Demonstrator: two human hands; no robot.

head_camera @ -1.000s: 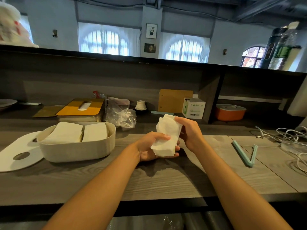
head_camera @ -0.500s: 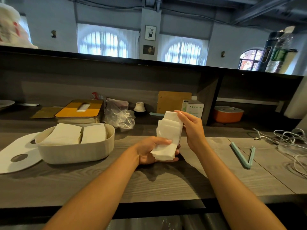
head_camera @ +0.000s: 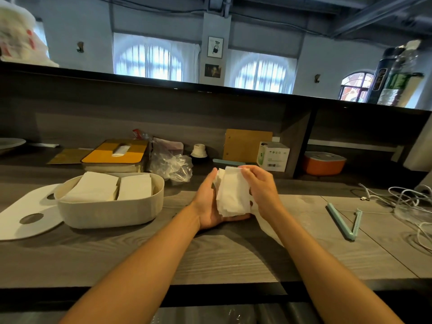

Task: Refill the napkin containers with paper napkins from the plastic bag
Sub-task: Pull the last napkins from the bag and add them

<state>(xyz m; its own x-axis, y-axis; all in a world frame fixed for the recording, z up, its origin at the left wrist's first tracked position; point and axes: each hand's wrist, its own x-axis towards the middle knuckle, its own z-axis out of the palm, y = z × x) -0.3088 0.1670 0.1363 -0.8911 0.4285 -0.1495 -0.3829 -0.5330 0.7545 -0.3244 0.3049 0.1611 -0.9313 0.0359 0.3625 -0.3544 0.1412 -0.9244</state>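
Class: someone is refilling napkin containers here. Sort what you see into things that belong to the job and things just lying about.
Job:
napkin stack, held between left hand and right hand
open container, already holding napkins
white lid
plastic bag
yellow-lidded container

Lying about:
clip
cables
orange tub
small box

Matt grey wood-grain counter (head_camera: 210, 260) — soft white paper napkins (head_camera: 232, 195), crinkled glossy plastic bag (head_camera: 173, 163).
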